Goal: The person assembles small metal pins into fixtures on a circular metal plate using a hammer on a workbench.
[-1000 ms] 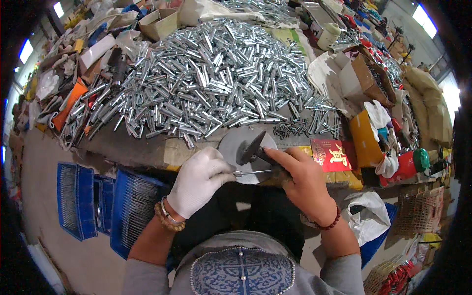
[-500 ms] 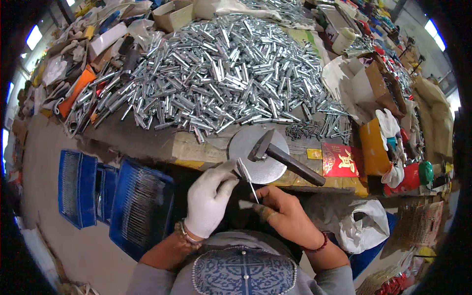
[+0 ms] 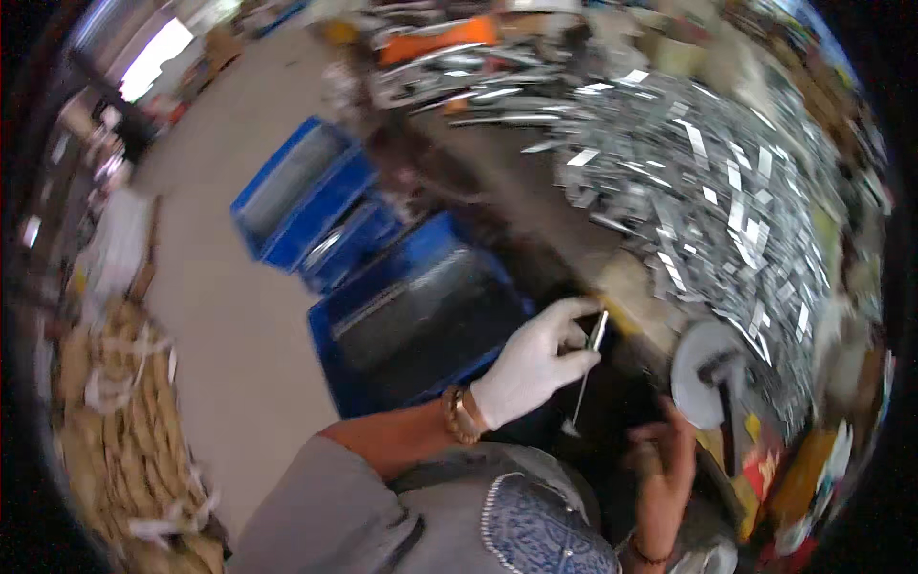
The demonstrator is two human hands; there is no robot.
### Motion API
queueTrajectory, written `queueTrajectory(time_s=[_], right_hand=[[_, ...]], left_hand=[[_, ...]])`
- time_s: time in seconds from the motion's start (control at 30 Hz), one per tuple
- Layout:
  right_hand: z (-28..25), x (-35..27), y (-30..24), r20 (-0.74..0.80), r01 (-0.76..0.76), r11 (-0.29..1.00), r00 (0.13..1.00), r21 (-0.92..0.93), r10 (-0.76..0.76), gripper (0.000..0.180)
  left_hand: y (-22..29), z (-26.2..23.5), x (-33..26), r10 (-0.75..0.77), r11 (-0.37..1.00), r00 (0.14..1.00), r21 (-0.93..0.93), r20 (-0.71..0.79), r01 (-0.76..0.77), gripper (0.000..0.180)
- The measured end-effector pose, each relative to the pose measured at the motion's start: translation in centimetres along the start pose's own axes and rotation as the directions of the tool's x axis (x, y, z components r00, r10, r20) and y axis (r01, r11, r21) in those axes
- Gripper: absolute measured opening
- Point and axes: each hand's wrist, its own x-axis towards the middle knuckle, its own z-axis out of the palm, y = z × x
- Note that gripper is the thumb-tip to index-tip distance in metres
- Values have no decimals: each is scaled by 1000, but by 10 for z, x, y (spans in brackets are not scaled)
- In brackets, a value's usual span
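My left hand (image 3: 535, 368), in a white glove, pinches a silver metal piece with a thin rod (image 3: 598, 331) between thumb and fingers. The rod slants downward and ends in a small pale tip. Apart from it, to the right, is my bare right hand (image 3: 662, 469), blurred by motion, its fingers extended and nothing visible in them. To the left of my gloved hand stands a blue bin (image 3: 325, 359) with rows of thin metal pieces. Right of both hands, a hammer (image 3: 730, 411) rests on a round grey metal plate (image 3: 690, 378) at the bench edge.
A large heap of shiny metal tubes (image 3: 708, 191) covers the bench at the upper right. Beyond the near bin are a smaller blue bin (image 3: 356, 239) and another blue bin (image 3: 277, 239). Brown bundled sacks (image 3: 115, 430) stand on the floor (image 3: 220, 287) at far left.
My view has swung left, toward the bins. My right hand has let go of the thin rod and moved away; the gloved left hand still holds the metal piece.
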Motion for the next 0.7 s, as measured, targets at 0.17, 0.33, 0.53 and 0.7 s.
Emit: queueTrajectory(time_s=[0.17,0.33,0.53,0.7], right_hand=[[-7,8,-12,-210,112,993,970,-49,-120,56],[-9,19,-6,-138,148,985,978,-87,-159,62],[-4,17,-14,-225,36,996,973,-77,-53,59],[-12,18,-1,-200,85,992,974,-90,-102,54]], left_hand=[[-48,-144,-30,-58,890,902,388,-429,241,54],[-127,-302,-113,62,489,612,559,-788,670,36],[-145,-346,-119,-148,261,508,462,-848,847,34],[-182,-362,-96,-187,-30,494,508,-849,861,28]])
